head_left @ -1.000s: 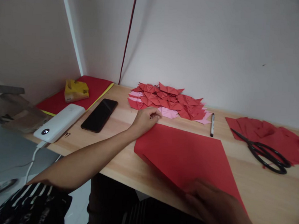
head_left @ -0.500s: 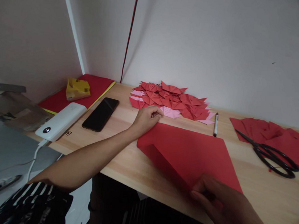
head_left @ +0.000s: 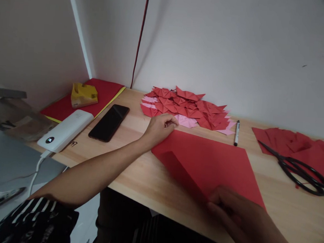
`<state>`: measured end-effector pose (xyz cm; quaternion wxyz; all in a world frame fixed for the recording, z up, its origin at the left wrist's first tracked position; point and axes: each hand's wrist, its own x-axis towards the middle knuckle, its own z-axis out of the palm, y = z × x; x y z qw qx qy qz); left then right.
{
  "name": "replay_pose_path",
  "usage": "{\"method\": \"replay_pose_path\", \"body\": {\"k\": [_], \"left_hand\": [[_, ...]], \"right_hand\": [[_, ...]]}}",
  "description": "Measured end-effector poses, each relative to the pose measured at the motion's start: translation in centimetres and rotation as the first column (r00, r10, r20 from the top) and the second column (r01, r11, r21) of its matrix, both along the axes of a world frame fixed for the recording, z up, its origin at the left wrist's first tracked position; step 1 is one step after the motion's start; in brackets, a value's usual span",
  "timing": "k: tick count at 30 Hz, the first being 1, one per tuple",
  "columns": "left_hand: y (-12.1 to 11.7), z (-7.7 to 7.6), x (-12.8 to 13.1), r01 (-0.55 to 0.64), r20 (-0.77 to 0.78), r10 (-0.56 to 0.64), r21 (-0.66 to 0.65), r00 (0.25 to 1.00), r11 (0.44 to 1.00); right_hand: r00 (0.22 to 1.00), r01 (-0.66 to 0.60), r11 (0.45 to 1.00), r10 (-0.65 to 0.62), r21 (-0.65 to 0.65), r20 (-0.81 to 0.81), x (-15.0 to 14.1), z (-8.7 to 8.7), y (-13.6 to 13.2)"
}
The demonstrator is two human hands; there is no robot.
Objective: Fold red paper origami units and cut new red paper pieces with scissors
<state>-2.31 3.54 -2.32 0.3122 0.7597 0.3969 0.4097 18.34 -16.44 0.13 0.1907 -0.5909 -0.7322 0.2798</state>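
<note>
A large sheet of red paper (head_left: 215, 158) lies on the table in front of me, its near edge raised and bent over. My left hand (head_left: 161, 128) is closed at the far left corner of the sheet, thumb and fingers pinched together there. At the near edge, my right hand (head_left: 232, 208) grips the raised part between thumb and fingers. Just beyond my left hand is a pile of folded red and pink paper pieces (head_left: 187, 106). A marker pen (head_left: 237, 133) lies behind the sheet's far right corner.
Black-handled scissors (head_left: 299, 173) rest partly on a heap of red paper (head_left: 301, 146) at the right. To the left are a phone (head_left: 109, 123), a white power bank (head_left: 67, 130) with a cable, and a yellow packet (head_left: 84, 95) on red sheets. A wall stands behind.
The view has shifted slightly, so the scissors and marker appear a little farther right. Both hands keep their grip on the paper, with hardly any movement.
</note>
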Motion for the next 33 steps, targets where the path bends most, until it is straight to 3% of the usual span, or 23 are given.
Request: {"method": "replay_pose_path", "body": {"k": [8,11,16,20,23,27,30,33], "left_hand": [[0.1,0.1,0.0,-0.012,0.010,0.012,0.003,1.000,1.000],[0.0,0.2,0.0,-0.016,0.002,0.016,0.012,1.000,1.000],[0.0,0.3,0.0,-0.015,-0.011,0.015,0.012,1.000,1.000],[0.0,0.2,0.0,-0.010,-0.011,0.010,0.012,1.000,1.000],[0.0,0.1,0.0,-0.006,-0.010,0.006,0.014,1.000,1.000],[0.0,0.0,0.0,-0.002,-0.030,0.003,0.014,1.000,1.000],[0.1,0.0,-0.1,0.001,-0.034,0.000,0.008,0.999,1.000],[0.1,0.0,-0.1,0.006,-0.047,-0.005,0.007,0.999,1.000]], "right_hand": [[1.000,0.002,0.999,-0.001,-0.037,0.026,0.3,-0.5,0.0],[0.999,0.044,0.992,-0.043,-0.121,0.013,0.3,-0.5,0.0],[0.998,-0.024,0.973,0.009,-0.230,-0.064,0.8,-0.5,0.6],[0.999,0.020,0.983,-0.029,-0.185,-0.045,1.2,-0.7,0.9],[0.999,-0.006,0.995,0.010,-0.104,0.036,0.7,-0.9,0.5],[0.966,-0.164,0.970,0.121,0.179,0.228,-1.3,-0.9,-0.1],[0.920,-0.291,0.919,0.193,0.265,0.340,-2.8,-0.8,0.1],[0.910,-0.316,0.911,0.212,0.266,0.356,-3.4,-0.7,0.6]]}}
